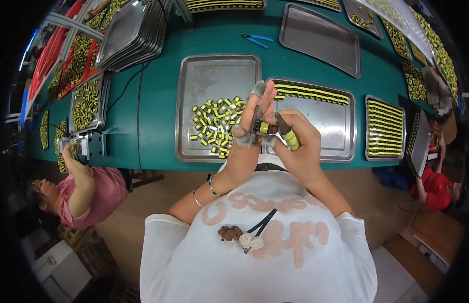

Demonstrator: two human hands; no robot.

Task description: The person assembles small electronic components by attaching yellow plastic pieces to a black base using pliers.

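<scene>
My left hand (247, 139) is held up over the trays, wearing pale finger covers. Its fingers are closed on a small yellow-and-black coil part (263, 127), with a dark narrow piece (254, 121) beside it. My right hand (302, 144) is closed round a dark-tipped tool with a yellow-wrapped grip (291, 139), close to the coil part; its exact kind is unclear. Left of my hands, a metal tray (204, 76) holds many loose yellow-and-black parts (211, 121). Behind my right hand, another tray (340, 136) has parts in neat rows along its far edge.
Blue-handled cutters (257, 40) lie on the green table (153, 116). A bare metal tray (320, 38) sits beyond them, a filled tray (385, 129) at right, stacked trays (131, 38) far left. One person (88, 194) works at left, another in red (433, 187) at right.
</scene>
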